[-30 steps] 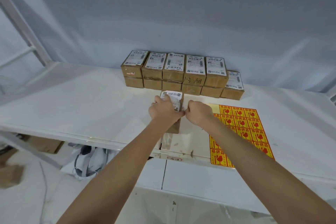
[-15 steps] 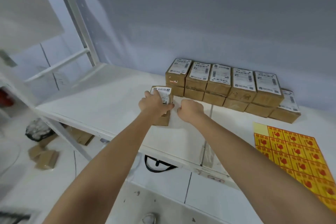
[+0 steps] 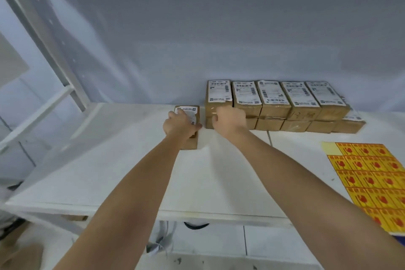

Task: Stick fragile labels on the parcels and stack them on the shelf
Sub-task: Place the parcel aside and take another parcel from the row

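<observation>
Since half a second ago the parcel [image 3: 190,126] under my left hand [image 3: 180,125] has slid farther back and to the right across the worktop [image 3: 122,169], so it now sits just left of the stacked parcels [image 3: 277,106] with only a narrow gap between them. My right hand [image 3: 228,117] has gone with it and now overlaps the near face of the leftmost stacked box.

Head view: my left fingers [image 3: 178,113] are curled over the top of the lone parcel, lying across its white shipping label, with my thumb down its right side, so I have hold of it while it stands on the worktop. My right fingers are curled in toward the palm; from behind I cannot tell whether they pinch anything, though they seem to hold nothing. That hand sits in front of the stack's left end, possibly touching it.

The stack is two boxes high along the far edge against the grey wall [image 3: 219,39], each top box showing a barcode label, with one lower box at the right end. At the right, nearer to me, the sheet of fragile labels [image 3: 372,180] lies flat, yellow squares with red marks. A white shelf frame [image 3: 54,85] slants up at the far left.
</observation>
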Demonstrator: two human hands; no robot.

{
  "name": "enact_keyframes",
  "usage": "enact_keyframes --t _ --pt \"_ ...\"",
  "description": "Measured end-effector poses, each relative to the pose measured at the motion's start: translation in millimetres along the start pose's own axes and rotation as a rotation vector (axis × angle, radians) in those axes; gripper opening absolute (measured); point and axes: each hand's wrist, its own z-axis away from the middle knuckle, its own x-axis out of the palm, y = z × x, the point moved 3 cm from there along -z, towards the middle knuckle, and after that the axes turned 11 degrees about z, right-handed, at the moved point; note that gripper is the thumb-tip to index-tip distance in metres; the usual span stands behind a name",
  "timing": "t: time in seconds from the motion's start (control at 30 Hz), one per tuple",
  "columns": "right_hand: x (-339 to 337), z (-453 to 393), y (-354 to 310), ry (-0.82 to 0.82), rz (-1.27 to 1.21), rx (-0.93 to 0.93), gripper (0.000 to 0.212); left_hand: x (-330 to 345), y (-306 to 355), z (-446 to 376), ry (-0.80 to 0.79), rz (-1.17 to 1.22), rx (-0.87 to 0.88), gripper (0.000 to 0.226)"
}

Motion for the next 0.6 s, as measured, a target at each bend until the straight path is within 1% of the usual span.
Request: enact_keyframes --t 0.13,0.23,0.33,0.43,0.5,0.57,0.6 --pt "-6 -11 13 0.057 0.044 0.041 0.026 6 14 -19 -0.027 0.014 0.018 0.093" --pt "-8 -21 16 0.074 0.063 0.050 0.025 6 20 -33 -0.028 0.011 0.038 0.087" --pt "-11 -33 18 0.085 0.098 0.053 0.026 3 18 -52 -0.091 0.043 0.057 0.086" --pt "-10 -43 21 0.124 0.104 0.072 0.025 2 11 -64 -0.173 0.124 0.054 0.094" --pt "-8 -48 23 0.147 0.114 0.068 0.026 2 12 -69 -0.256 0.190 0.039 0.105" --pt "-4 -51 25 0.163 0.119 0.060 0.030 0 13 -70 -0.319 0.146 0.068 0.114" --pt "-1 -53 26 0.172 0.104 0.068 0.032 -1 13 -67 -0.326 0.069 0.137 0.112"
